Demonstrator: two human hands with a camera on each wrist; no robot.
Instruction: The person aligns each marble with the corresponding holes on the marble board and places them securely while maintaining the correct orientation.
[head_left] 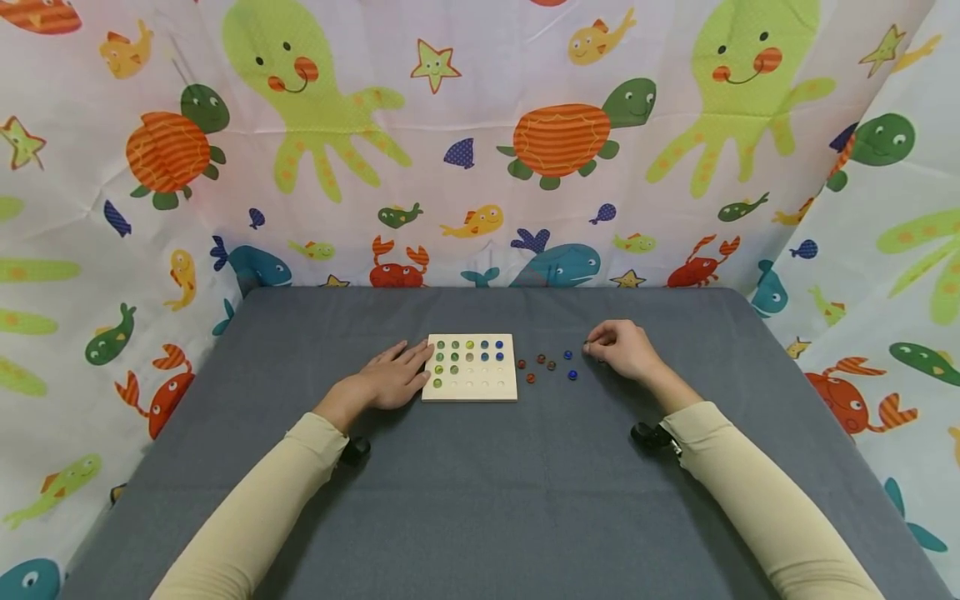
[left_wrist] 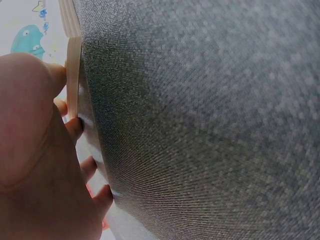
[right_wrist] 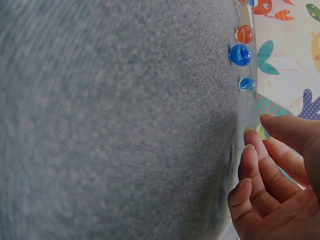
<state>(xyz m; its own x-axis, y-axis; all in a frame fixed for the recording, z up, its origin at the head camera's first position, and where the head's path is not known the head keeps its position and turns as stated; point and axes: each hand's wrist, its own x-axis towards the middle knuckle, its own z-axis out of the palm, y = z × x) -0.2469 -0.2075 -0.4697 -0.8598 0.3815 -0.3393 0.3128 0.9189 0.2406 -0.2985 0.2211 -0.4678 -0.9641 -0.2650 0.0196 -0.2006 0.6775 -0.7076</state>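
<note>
A pale wooden board (head_left: pixel 468 392) with rows of round hollows lies on the grey cloth. Green, yellowish and blue marbles sit in its upper rows and down its left side; lower right hollows show bare. My left hand (head_left: pixel 390 379) is spread flat, its fingers reaching the board's left edge; in the left wrist view the thumb touches the board's side (left_wrist: pixel 73 75). To the right, my right hand (head_left: pixel 624 348) pinches a clear marble with yellow-green in it (right_wrist: pixel 262 131) between thumb and fingers. Blue marbles (head_left: pixel 572 375) lie between that hand and the board.
Several orange-red marbles (head_left: pixel 530 378) lie loose just right of the board. Grey cloth (head_left: pixel 480 492) covers the table. A curtain printed with sea animals (head_left: pixel 480 108) hangs behind the far edge and along both sides.
</note>
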